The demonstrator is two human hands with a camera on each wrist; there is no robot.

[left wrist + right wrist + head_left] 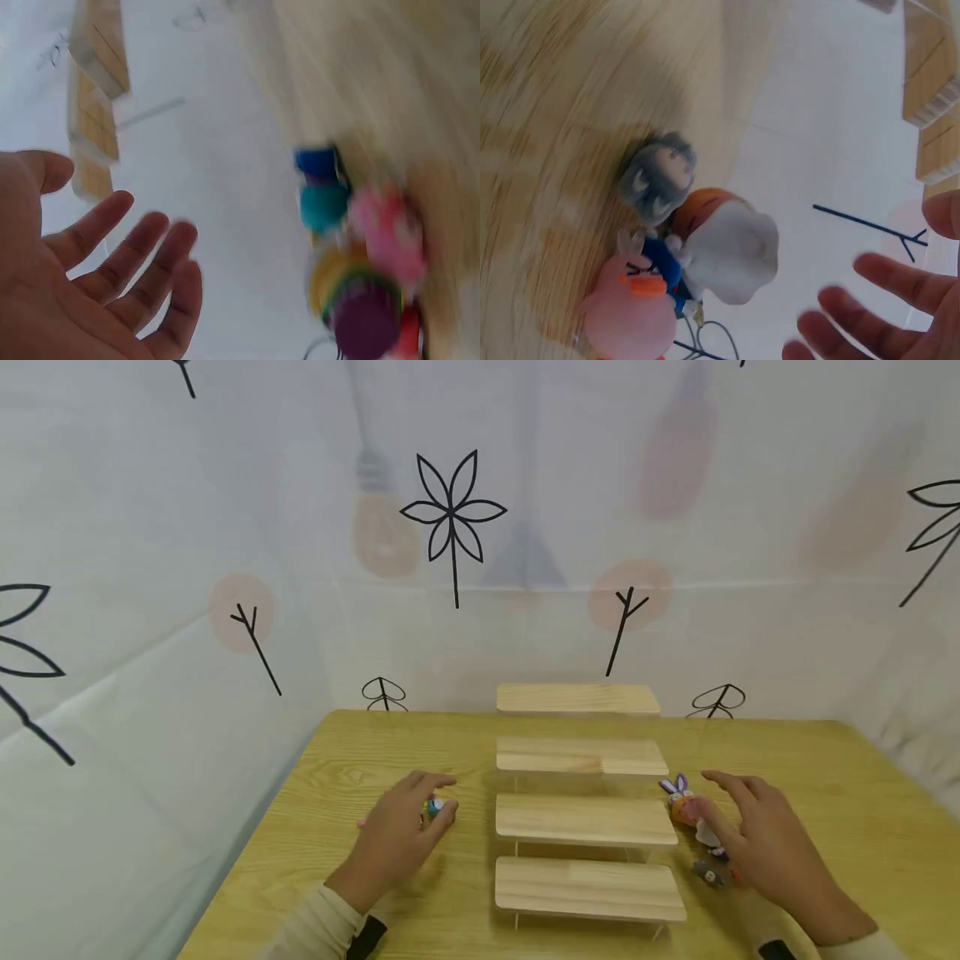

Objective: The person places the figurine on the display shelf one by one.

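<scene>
My left hand [401,831], fingers loosely bent and holding nothing, hovers on the left of the table above small toy figures. A teal and white figure [435,808] peeks out by its thumb. In the left wrist view, blurred, are a blue-teal figure [324,202], a pink figure [390,232] and a purple-topped one [365,319]. On the right, my right hand [772,847] is spread and empty beside a figure with rabbit ears [682,806] and a grey figure [708,873]. The right wrist view shows a pink bird figure [630,311] and a white-and-orange figure [735,251].
Between the hands stands a stepped rack of several pale wooden shelves [585,818] on clear supports. It rests on a wood-grain table [360,743]. A white curtain [300,527] printed with flowers hangs behind and at the sides.
</scene>
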